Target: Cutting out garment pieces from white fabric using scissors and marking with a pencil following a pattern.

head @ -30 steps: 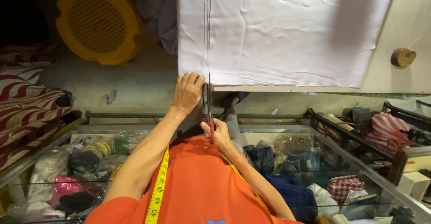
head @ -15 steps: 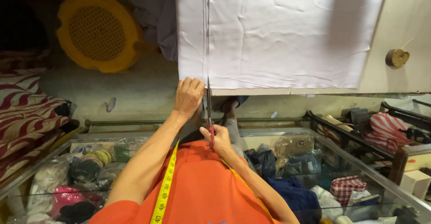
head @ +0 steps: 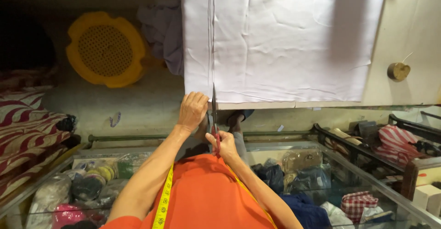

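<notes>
Your pale cloth (head: 285,45) lies flat over the table (head: 413,31), spreading away from you, its near edge along the table's front edge. A line runs along the cloth, straight away from your body, and the scissors (head: 214,107) lie along that same axis, blades pointing away and just entering the near hem. Your right hand (head: 223,144) is closed around the red handles, directly below the cut. Your left hand (head: 193,109) is nearer the cloth: it presses, fingers curled, on the hem just left of the blades, likely pinching the edge, though the view is too steep to be sure. A yellow tape (head: 164,201) hangs over your orange shirt (head: 211,201). Beyond, a yellow stool (head: 105,50) stands on the floor; fabric bundles (head: 73,187) crowd glass shelves (head: 367,178) either side.
</notes>
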